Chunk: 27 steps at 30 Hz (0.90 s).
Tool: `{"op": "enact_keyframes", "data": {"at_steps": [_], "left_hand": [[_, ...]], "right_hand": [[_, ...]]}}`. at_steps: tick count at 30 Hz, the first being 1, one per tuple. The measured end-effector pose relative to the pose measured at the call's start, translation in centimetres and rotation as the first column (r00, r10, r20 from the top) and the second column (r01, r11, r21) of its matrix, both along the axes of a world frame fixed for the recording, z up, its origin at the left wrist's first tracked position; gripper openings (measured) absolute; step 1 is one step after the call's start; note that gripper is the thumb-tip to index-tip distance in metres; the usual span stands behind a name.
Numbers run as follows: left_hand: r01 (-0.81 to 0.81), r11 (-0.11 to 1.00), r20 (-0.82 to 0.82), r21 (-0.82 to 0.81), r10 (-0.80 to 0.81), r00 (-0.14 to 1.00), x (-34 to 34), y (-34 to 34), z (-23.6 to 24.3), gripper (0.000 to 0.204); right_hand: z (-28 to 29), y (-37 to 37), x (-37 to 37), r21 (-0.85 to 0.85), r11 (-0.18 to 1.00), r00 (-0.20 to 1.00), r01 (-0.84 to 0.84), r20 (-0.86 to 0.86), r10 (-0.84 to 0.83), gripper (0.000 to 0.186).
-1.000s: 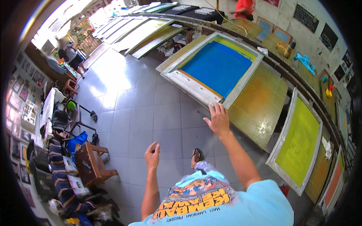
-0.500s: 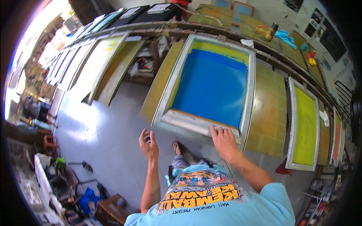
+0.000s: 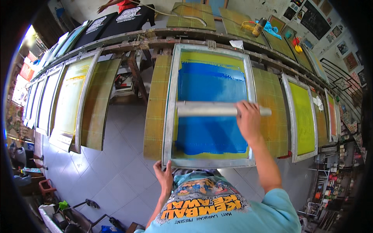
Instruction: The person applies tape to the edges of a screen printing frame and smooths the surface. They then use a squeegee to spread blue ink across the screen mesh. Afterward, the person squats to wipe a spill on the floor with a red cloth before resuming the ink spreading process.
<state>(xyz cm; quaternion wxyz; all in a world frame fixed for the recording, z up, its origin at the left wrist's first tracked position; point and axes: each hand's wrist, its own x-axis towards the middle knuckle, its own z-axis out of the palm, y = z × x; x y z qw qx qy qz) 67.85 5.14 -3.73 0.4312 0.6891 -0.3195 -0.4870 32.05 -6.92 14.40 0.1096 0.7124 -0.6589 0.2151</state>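
Note:
A silk screen frame (image 3: 167, 116) with pale metal sides stands before me, its yellow-green mesh largely covered in blue ink (image 3: 211, 134). My right hand (image 3: 248, 118) is closed around a long pale squeegee (image 3: 210, 110), gripping it right of its middle. The squeegee lies crosswise over the ink, its right end reaching past the frame's right side. Whether its blade touches the mesh is hidden. At the near left corner of the frame, my left hand (image 3: 164, 178) has its fingers closed around the corner.
A yellow-green board (image 3: 270, 112) shows behind the frame. Another screen (image 3: 302, 116) hangs at right, and several more (image 3: 72, 101) at left. Along the far rail lie black printed shirts (image 3: 128, 21) and a heat gun (image 3: 258, 28). A person's red sleeve (image 3: 126, 4) shows at the back.
My right hand has raised the squeegee from the frame's near end to over the middle of the ink. My left hand has come from free air to the frame's near left corner. The view has shifted.

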Motion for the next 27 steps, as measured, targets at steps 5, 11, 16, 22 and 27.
{"op": "enact_keyframes", "data": {"at_steps": [5,11,16,22,27], "left_hand": [[0.12,0.926,-0.579,0.357,0.119,0.806,-0.2,0.4,0.9,0.067],[0.294,0.906,-0.637,0.304,-0.035,0.77,-0.9,0.7,2.2,0.057],[0.272,0.925,-0.617,0.265,-0.054,0.785,-1.3,0.7,3.1,0.051],[0.319,0.931,-0.626,0.179,-0.142,0.766,-0.8,0.8,4.0,0.054],[0.329,0.923,-0.601,0.198,-0.151,0.785,-0.8,0.7,4.2,0.056]], "right_hand": [[-2.5,-14.8,-4.6,-0.041,0.999,0.998,-0.028,-0.053,0.025,0.02],[-7.4,-21.8,-6.7,-0.03,0.999,0.994,0.026,-0.102,-0.029,0.019],[-9.1,-22.6,-7.0,0.011,1.0,0.989,-0.017,-0.144,0.018,0.018],[-9.8,-21.2,-6.6,-0.116,0.987,0.986,-0.113,-0.14,0.096,0.015],[-6.7,-20.9,-6.4,0.197,0.98,0.988,-0.022,-0.146,0.051,0.024]]}}
